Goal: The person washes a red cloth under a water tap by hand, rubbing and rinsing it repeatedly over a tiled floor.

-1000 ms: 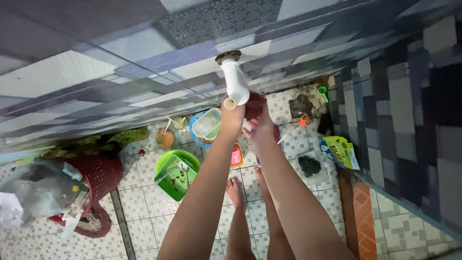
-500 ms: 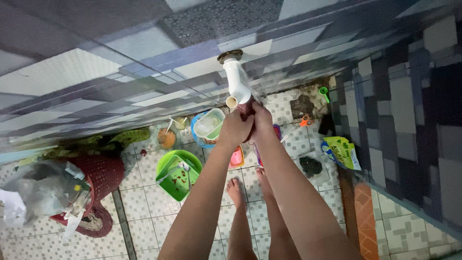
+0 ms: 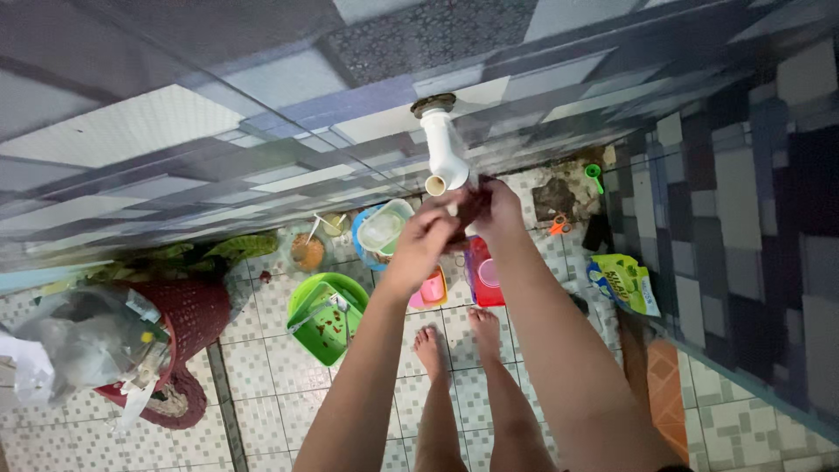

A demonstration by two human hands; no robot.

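Both hands meet just below the white pipe (image 3: 446,157). Left hand (image 3: 426,236) and right hand (image 3: 498,208) grasp one dark object (image 3: 468,210) between them.

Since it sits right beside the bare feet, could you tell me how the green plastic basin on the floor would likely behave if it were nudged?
The green basin looks like thin plastic holding little, so probably light. On the glossy floor tiles it would likely slide, not tip, given its low shape.
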